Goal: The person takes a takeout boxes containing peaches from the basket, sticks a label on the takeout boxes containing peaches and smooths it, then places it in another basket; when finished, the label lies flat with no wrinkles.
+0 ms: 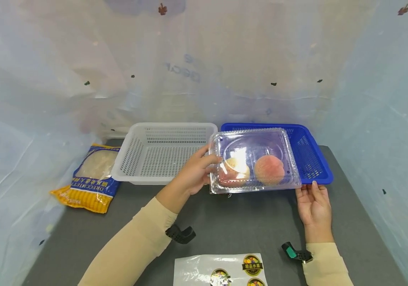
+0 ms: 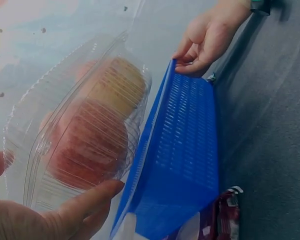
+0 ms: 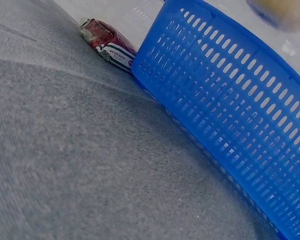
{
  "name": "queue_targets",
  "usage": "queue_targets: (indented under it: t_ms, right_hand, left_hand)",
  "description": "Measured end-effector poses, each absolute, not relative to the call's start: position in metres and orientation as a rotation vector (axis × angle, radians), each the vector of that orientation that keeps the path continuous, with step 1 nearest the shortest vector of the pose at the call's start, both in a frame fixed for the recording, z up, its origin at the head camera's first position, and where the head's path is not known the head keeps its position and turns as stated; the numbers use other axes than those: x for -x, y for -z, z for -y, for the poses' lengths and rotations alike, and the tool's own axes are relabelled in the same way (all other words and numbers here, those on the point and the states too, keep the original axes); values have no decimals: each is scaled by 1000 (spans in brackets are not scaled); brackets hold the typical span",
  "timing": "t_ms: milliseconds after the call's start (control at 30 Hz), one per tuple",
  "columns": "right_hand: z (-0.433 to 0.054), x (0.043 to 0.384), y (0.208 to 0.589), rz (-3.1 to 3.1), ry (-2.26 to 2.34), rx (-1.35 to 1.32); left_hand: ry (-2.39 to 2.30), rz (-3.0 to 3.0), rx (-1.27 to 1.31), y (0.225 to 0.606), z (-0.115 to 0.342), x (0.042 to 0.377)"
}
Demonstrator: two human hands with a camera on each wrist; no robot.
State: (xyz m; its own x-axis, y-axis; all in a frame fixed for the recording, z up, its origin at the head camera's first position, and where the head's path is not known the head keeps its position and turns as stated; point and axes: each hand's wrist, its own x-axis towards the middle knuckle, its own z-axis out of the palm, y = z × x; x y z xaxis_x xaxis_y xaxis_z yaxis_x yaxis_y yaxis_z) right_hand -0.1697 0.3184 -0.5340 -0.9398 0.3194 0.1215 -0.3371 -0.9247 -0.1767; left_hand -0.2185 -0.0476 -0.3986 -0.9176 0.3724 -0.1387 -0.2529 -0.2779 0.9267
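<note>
My left hand (image 1: 193,171) grips the left end of a clear plastic clamshell box (image 1: 251,159), thumb and fingers on either side. Inside it lie two peaches (image 1: 269,170), one of them partly behind glare. The box is held up over the blue basket (image 1: 305,153), tilted, and overlaps most of it in the head view. At the basket's front right corner, my right hand (image 1: 314,208) pinches the rim, palm turned up. The left wrist view shows the right thumb and fingers (image 2: 192,66) on that blue rim. The right wrist view shows the basket's slotted side, without the hand.
A white basket (image 1: 164,179) stands left of the blue one. Further left lies a blue and yellow pasta bag (image 1: 93,178). A maroon packet (image 3: 112,46) sits beside the blue basket, mostly hidden from above. A sheet with round stickers (image 1: 197,270) lies at the near edge.
</note>
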Motion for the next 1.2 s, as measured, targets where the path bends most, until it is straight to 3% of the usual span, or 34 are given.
queue_targets:
  t_ms: [533, 1200]
  right_hand:
    - [-318, 172, 532, 363, -2796, -109]
    - [-315, 165, 532, 183, -2867, 1]
  left_hand:
    - [-2201, -1598, -239, 420, 91, 165]
    - [-2155, -1531, -129, 488, 131, 102]
